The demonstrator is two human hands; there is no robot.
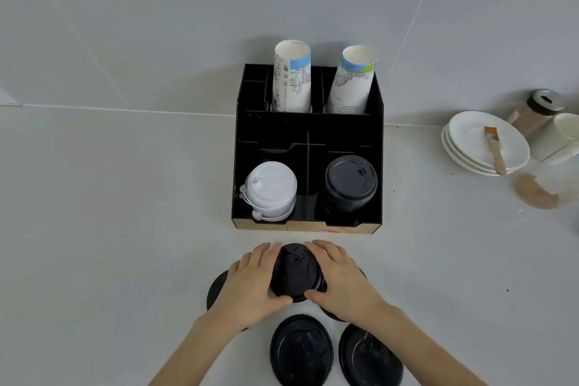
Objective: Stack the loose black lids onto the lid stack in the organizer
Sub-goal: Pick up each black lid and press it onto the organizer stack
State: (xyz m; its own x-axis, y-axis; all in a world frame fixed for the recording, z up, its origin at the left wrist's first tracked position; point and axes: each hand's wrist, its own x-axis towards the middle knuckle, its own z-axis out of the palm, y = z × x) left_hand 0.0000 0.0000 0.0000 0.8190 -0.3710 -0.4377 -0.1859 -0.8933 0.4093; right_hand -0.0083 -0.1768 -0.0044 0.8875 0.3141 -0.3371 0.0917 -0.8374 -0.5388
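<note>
Two hands are showing, the left hand (250,285) and the right hand (341,279). Five loose black lids are lying on the table (109,229): one held lid (296,273) between the hands, one left lid (216,288) partly hidden, one right lid (332,315) mostly hidden, one near lid (301,351) and one corner lid (369,357). One organizer (308,128) is standing there, holding one black lid stack (350,182), one white lid stack (271,189) and two paper cup stacks, the left cups (292,78) and the right cups (352,81). Three white plates (470,141) are sitting stacked, carrying one brush (495,147).
</note>
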